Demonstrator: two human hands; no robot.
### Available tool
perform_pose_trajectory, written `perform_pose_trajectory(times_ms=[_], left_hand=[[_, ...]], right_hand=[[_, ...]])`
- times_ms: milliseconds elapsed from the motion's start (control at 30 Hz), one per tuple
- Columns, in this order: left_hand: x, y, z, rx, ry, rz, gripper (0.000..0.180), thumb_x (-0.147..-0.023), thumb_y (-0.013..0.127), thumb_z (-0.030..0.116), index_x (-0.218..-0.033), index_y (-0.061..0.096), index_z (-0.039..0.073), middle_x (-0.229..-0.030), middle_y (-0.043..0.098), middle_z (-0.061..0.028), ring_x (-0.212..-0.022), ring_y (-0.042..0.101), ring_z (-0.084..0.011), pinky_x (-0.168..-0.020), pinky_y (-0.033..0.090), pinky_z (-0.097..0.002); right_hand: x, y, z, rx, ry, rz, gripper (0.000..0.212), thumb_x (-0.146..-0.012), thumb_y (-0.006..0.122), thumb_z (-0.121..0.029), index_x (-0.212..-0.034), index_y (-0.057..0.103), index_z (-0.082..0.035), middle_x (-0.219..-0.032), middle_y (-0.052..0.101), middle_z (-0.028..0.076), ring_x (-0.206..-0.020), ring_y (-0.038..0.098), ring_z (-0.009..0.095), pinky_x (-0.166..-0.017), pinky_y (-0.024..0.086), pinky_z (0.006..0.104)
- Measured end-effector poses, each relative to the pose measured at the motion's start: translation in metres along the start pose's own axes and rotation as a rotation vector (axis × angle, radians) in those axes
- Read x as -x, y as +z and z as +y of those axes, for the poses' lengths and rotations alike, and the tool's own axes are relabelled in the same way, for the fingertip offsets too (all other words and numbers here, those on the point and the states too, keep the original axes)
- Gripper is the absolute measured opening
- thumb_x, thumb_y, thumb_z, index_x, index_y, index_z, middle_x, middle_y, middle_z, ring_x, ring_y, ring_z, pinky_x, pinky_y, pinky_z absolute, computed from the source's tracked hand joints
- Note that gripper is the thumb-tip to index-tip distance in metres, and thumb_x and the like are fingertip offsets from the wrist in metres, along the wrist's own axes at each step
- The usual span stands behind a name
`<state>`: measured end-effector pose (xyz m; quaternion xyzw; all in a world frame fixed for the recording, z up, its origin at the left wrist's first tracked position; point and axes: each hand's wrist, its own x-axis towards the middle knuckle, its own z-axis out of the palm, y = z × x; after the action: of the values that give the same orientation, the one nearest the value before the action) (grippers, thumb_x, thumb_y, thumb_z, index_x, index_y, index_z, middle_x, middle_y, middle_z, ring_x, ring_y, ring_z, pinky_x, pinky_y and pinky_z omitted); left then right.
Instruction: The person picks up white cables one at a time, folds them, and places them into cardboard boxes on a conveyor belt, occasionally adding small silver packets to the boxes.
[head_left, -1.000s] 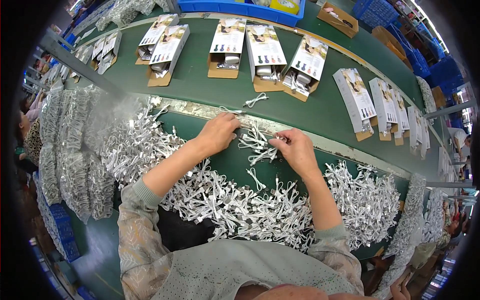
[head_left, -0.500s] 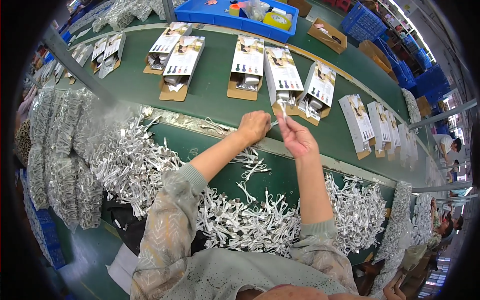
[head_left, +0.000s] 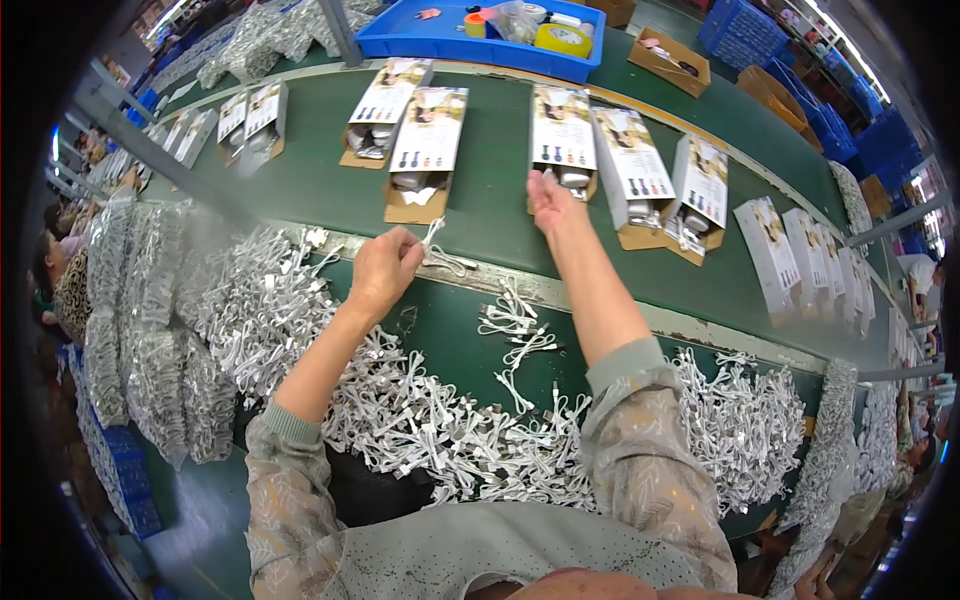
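Note:
My left hand [head_left: 385,268] is closed in a pinch on a looped white charging cable [head_left: 446,262] at the rail along the belt's near edge. My right hand [head_left: 553,203] reaches to the open lower end of a white printed box [head_left: 563,125]. Its fingers are closed on a white cable, of which only a small bit shows at the fingertips. Brown flaps and bagged contents show at the box's mouth. Beside it, to the right, lie two more open boxes [head_left: 632,160]. Another open box [head_left: 430,140] lies to the left, just beyond my left hand.
A large pile of white cables [head_left: 450,440] spreads before me, with a second heap [head_left: 740,430] at right. Plastic-bagged bundles [head_left: 155,330] stand at left. Across the green belt [head_left: 330,180] sits a blue tray [head_left: 450,45] with tape rolls. A metal post [head_left: 165,150] slants at left.
The boxes have shifted right in view. My hands have moved apart: the left one has gone left to a cable by the rail, the right one to the mouth of a different box.

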<state>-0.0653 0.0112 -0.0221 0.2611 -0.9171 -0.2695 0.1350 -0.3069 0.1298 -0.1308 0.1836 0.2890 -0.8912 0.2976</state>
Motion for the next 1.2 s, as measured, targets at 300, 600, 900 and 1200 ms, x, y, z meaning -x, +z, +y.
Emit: perform_pose_trajectory(times_ms=[300, 600, 900, 1200], left_hand=[[-0.060, 0.056, -0.006, 0.064, -0.014, 0.179, 0.016, -0.080, 0.057, 0.017, -0.082, 0.063, 0.002, -0.074, 0.063, -0.0212, -0.075, 0.061, -0.0397, -0.070, 0.047, -0.0476], [-0.009, 0.033, -0.013, -0.247, 0.377, -0.208, 0.035, -0.074, 0.051, -0.003, -0.108, 0.058, 0.002, -0.113, 0.055, -0.0177, -0.107, 0.051, -0.0353, -0.093, 0.041, -0.0409], [-0.010, 0.019, -0.018, -0.301, 0.300, -0.248, 0.010, -0.072, 0.063, 0.007, -0.080, 0.061, 0.003, -0.084, 0.060, -0.0129, -0.083, 0.058, -0.0329, -0.075, 0.047, -0.0398], [-0.016, 0.014, -0.055, 0.318, -0.216, -0.327, 0.016, -0.076, 0.065, 0.013, -0.080, 0.065, -0.003, -0.063, 0.062, -0.0050, -0.053, 0.058, -0.0092, -0.055, 0.048, -0.0241]], right_hand=[[0.139, -0.026, -0.013, 1.513, -0.484, -0.329, 0.036, -0.084, 0.060, -0.036, -0.085, 0.063, 0.000, -0.060, 0.059, 0.009, -0.055, 0.057, 0.021, -0.054, 0.046, 0.0328], [0.260, -0.063, 0.017, 1.776, -0.351, -0.752, 0.006, -0.079, 0.062, -0.011, -0.081, 0.063, -0.005, -0.079, 0.060, 0.011, -0.075, 0.060, 0.027, -0.068, 0.048, 0.0362], [0.209, -0.037, 0.008, 1.895, -0.893, -0.689, 0.025, -0.077, 0.059, 0.001, -0.101, 0.059, -0.005, -0.100, 0.056, 0.013, -0.093, 0.055, 0.031, -0.075, 0.048, 0.0405], [0.179, -0.008, -0.009, 1.170, 0.102, -0.373, 0.021, -0.086, 0.061, -0.023, -0.087, 0.061, -0.001, -0.069, 0.060, 0.002, -0.056, 0.055, 0.008, -0.051, 0.047, 0.0223]])
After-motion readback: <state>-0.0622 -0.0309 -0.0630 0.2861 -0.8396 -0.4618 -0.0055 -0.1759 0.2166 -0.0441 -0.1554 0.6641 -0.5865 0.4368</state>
